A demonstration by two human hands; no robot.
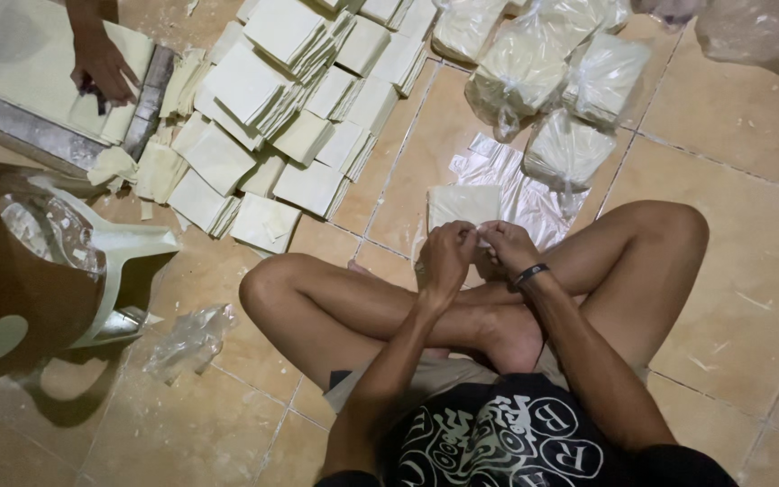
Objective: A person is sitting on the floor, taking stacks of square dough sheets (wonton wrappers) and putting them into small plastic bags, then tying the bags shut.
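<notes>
So the person is sitting cross-legged on the tan tiled floor (750, 271), both hands working together right in front of the shins. The left hand (446, 255) and right hand (507, 245) are meeting at the near edge of a small stack of pale square dough sheets (462, 204), which is lying on a crinkly clear plastic bag (534, 200) flat on the tiles. Fingers on both hands are curled in and pinching at the bag's edge or the stack's, hard to tell which from here.

Progress-wise, I'd say it's maybe a fifth done. Four or so filled and tied clear bags of sheets (556, 86) are sitting just beyond, while a big spread of unbagged pale square stacks (290, 99) is waiting further left, clearly the bulk of the job.

Around it: another person's hand (101, 65) is pressing on a wide pale dough sheet (29, 54) beside a long metal straightedge (151, 99) at the far left. A brown and pale green plastic jug (47, 271) is standing near the left knee, with a crumpled empty plastic bag (189, 338) beside it. Nothing is blocking the hands, though the loose stacks are sitting well out of easy reach.
</notes>
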